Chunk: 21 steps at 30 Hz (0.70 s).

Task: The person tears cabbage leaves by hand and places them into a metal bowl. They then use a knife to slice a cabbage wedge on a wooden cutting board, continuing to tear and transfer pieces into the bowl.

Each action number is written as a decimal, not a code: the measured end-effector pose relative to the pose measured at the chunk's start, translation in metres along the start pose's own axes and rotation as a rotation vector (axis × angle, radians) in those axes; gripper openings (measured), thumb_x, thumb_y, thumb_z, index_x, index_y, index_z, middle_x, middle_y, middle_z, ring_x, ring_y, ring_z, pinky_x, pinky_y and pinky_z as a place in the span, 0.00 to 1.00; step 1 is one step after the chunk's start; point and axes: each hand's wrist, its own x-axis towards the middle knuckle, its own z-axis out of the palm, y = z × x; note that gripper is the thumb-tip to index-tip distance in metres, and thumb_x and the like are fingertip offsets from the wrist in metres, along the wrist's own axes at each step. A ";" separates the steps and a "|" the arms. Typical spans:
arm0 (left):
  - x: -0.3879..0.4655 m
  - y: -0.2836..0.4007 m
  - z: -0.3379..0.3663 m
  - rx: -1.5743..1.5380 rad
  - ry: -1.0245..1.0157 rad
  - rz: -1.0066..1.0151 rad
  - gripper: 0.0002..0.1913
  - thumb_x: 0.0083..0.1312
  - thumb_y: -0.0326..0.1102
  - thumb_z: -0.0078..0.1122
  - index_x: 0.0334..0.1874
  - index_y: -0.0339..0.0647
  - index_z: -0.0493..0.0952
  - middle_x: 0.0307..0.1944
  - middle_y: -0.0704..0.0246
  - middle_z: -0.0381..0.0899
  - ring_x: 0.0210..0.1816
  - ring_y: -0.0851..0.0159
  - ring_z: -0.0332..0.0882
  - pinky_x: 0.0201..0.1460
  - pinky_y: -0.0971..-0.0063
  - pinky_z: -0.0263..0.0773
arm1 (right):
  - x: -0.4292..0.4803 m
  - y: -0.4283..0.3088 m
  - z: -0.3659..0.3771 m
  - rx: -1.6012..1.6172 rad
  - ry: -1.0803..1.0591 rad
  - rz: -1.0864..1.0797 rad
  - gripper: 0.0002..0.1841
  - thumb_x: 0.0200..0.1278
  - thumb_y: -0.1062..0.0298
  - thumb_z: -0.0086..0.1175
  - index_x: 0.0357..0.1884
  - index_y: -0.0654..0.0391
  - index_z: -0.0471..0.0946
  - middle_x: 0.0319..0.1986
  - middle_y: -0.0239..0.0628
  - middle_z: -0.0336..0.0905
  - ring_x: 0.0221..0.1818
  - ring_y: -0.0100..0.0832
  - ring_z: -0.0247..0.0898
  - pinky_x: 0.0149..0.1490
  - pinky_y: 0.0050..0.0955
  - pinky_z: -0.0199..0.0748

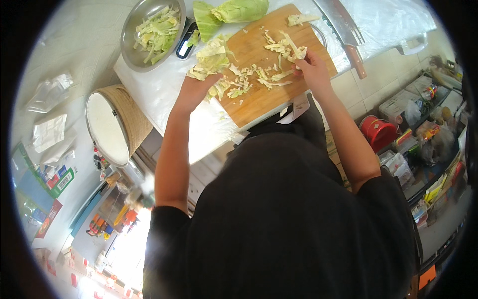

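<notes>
My left hand [198,91] is at the left edge of a wooden cutting board [261,102], holding a loose bunch of cut cabbage [211,59]; its fingertips are hidden under the leaves. Over the right part of the board, my right hand [314,71] pinches pale cabbage strips [297,50] between thumb and fingers. Small cabbage shreds [242,80] lie scattered across the wood between both hands. A pale cabbage piece [301,19] rests at the board's far right corner. Beyond the board lies a larger piece of green cabbage [241,10].
A steel bowl [127,45] of cut cabbage stands far left, beside a digital scale [183,48]. A large wooden-handled knife [354,61] lies right of the board, its handle past the table edge. A woven basket [136,119] is at left; a red bucket [377,132] sits low right.
</notes>
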 end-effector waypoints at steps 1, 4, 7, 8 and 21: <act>-0.003 0.005 -0.006 0.001 0.002 -0.004 0.25 0.72 0.36 0.73 0.68 0.34 0.81 0.58 0.66 0.88 0.57 0.68 0.84 0.62 0.69 0.78 | 0.001 0.001 0.001 -0.007 -0.003 -0.021 0.12 0.74 0.69 0.58 0.53 0.64 0.83 0.37 0.35 0.85 0.34 0.24 0.80 0.41 0.26 0.79; -0.009 0.022 -0.022 0.011 -0.001 0.037 0.24 0.72 0.36 0.73 0.67 0.35 0.81 0.57 0.67 0.89 0.56 0.69 0.85 0.60 0.70 0.79 | 0.004 0.004 0.000 -0.034 -0.030 -0.022 0.14 0.76 0.68 0.59 0.57 0.62 0.83 0.42 0.33 0.85 0.39 0.22 0.81 0.45 0.24 0.81; -0.015 0.040 -0.043 -0.028 0.012 0.098 0.23 0.73 0.34 0.72 0.67 0.35 0.81 0.56 0.67 0.88 0.56 0.69 0.85 0.59 0.70 0.79 | 0.007 0.006 -0.001 -0.070 -0.022 -0.048 0.11 0.75 0.68 0.58 0.53 0.62 0.83 0.39 0.33 0.85 0.37 0.22 0.80 0.42 0.24 0.78; -0.015 0.047 -0.051 -0.043 0.013 0.101 0.23 0.73 0.33 0.72 0.68 0.35 0.80 0.56 0.67 0.88 0.56 0.68 0.85 0.59 0.70 0.80 | 0.008 0.007 0.000 -0.071 -0.024 -0.066 0.10 0.74 0.68 0.58 0.50 0.62 0.83 0.36 0.33 0.86 0.34 0.23 0.79 0.39 0.24 0.76; 0.043 0.119 -0.185 -0.318 0.146 0.026 0.28 0.77 0.37 0.68 0.75 0.34 0.72 0.67 0.60 0.83 0.65 0.60 0.85 0.65 0.65 0.83 | 0.004 0.007 0.003 -0.105 -0.043 -0.100 0.17 0.75 0.73 0.57 0.62 0.65 0.81 0.46 0.32 0.84 0.42 0.23 0.77 0.49 0.25 0.75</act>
